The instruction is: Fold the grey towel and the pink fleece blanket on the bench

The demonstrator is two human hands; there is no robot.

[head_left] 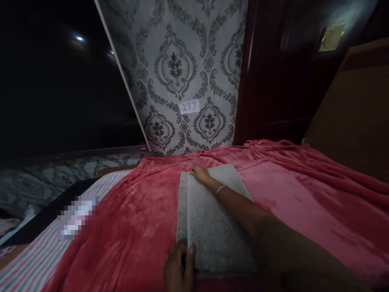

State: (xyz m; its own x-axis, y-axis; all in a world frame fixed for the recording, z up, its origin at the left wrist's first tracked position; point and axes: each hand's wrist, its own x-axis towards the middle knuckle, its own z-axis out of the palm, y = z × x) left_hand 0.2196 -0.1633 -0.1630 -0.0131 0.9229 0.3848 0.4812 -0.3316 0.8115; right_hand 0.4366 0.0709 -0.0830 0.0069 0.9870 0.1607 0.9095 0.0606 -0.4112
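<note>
A grey cloth (219,227) with a short, plush-looking surface lies folded on the red blanket (146,202). Along its left side runs a fold edge, with a narrow strip of grey showing beyond it. At the near left corner, my left hand (179,265) is closed, thumb and fingers pinching the cloth's edge. My right hand (199,174), with a bracelet (219,190) on the wrist, reaches across the cloth to its far left corner. Its fingers are curled down on the edge there, fingertips partly hidden. My right forearm covers part of the cloth's right side.
Behind the blanket stands a patterned wall (188,73) with a paper label (189,106) reading 277. A large dark screen (60,81) is at left, above a striped sheet (33,267). Dark red panelling (273,81) and a brown board (355,113) stand at right.
</note>
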